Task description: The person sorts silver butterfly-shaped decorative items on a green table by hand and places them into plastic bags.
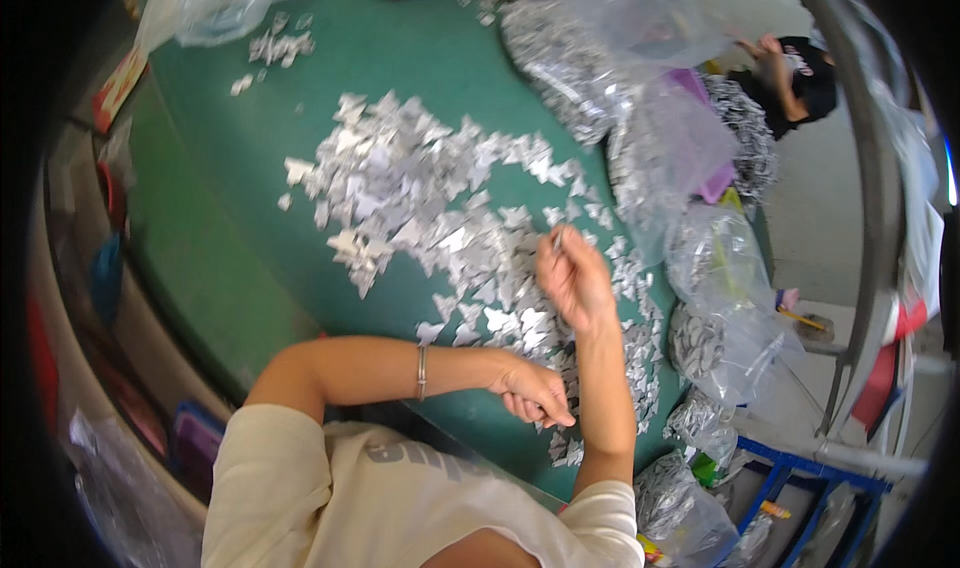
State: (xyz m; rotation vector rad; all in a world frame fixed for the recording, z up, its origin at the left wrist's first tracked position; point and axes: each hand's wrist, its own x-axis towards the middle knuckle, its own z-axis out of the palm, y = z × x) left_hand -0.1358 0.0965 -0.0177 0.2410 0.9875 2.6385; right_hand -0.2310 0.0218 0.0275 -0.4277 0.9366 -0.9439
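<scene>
Many small flat silver-grey pieces (400, 173), shaped somewhat like butterflies, lie in a loose heap on the green tabletop (230, 238). Over the right part of the heap is my right hand (577, 280), its fingers pinched together. A small grey piece (557, 240) shows at its fingertips. Closer to my body, my left hand (535, 392) is closed above the near edge of the heap, beside my right forearm. Whatever it may hold is hidden. My left wrist wears a metal bracelet (422, 372).
Clear plastic bags (570, 63) full of silver pieces line the far and right table edges. A purple basket (716, 183) stands among them. Some loose pieces (280, 46) lie far left. Another person (790, 83) is at the upper right. A blue metal frame (770, 488) stands lower right.
</scene>
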